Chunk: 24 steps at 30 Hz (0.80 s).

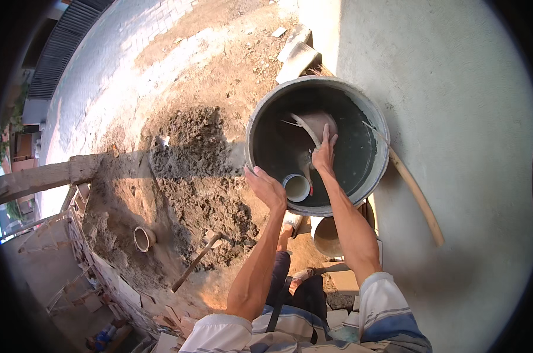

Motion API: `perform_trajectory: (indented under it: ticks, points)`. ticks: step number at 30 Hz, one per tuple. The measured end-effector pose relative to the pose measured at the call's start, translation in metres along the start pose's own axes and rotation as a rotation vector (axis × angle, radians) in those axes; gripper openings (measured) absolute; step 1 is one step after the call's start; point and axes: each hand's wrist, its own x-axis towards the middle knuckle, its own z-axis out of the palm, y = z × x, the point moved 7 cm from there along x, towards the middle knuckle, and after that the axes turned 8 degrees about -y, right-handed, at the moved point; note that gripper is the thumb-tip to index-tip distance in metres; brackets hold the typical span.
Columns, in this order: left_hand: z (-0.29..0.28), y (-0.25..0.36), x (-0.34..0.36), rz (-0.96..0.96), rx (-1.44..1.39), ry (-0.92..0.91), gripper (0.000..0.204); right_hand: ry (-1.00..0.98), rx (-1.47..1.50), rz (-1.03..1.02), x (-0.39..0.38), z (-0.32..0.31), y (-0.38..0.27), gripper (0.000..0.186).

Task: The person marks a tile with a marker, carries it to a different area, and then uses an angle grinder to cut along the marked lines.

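A large round grey drum (256,112) holds dark water. My left hand (267,188) grips its near-left rim, fingers over the outer side. Inside the drum, my right hand (325,152) grasps a shallow pan (321,122) by its pale curved rim; the pan is tilted and partly under the water, so its exact kind is unclear. Close to my right wrist, a small white-rimmed can (296,187) with cloudy liquid in it sits against the near wall. Over the drum's right rim lies a long pale curved handle or pipe (416,194), its inner end in the water.
A heap of wet grey mortar or mud (204,194) spreads left of the drum. A hoe-like tool (196,262) and a small bucket (144,239) lie there. A timber beam (49,175) crosses the left. Another bucket (327,237) stands below the drum, beside a smooth concrete surface (454,117).
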Motion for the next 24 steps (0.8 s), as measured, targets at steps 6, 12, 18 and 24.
perform_trajectory:
  ticks: [6, 12, 18, 24]
  points:
    - [-0.005, 0.003, 0.001, -0.026, 0.001, -0.028, 0.059, -0.222, 0.739, 0.093, 0.011, -0.027, 0.013, 0.093]
    - [0.004, -0.008, 0.001, -0.047, -0.031, -0.044, 0.061, -0.317, 1.224, 0.229, -0.073, -0.089, 0.010, 0.054]
    - [0.020, -0.036, 0.003, 0.031, -0.016, -0.051, 0.060, -0.238, 1.521, 0.213, -0.219, -0.147, 0.013, 0.041]
    - [0.033, -0.072, 0.023, -0.021, -0.031, -0.096, 0.057, -0.027, 1.754, 0.305, -0.426, -0.181, 0.091, 0.046]
